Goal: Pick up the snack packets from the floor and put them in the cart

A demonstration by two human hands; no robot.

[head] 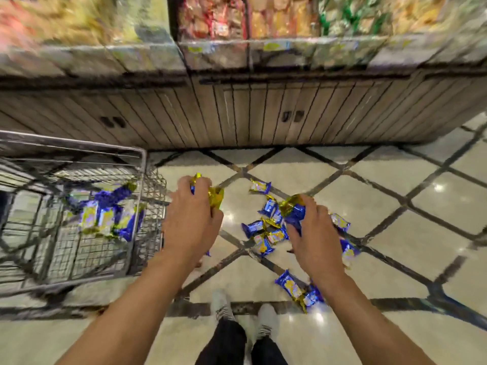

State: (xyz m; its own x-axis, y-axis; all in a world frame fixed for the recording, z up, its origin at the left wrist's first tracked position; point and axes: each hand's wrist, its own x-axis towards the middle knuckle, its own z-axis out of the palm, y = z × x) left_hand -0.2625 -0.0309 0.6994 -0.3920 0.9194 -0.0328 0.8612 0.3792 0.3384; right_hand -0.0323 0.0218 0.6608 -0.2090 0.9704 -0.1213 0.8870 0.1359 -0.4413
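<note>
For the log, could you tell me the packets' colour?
Blue with gold ends, seen in the head view: packets.

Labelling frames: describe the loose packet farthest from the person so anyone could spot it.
Start at the wooden cabinet base under the shelves, then drop to the tiled floor in front of it. The blue-and-gold packet lies alone there, apart from the main pile, between both hands.

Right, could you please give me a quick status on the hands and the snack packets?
Left hand shut on packets. Right hand shut on packets. Several already in cart; more scattered on floor. Nothing blocking.
</note>
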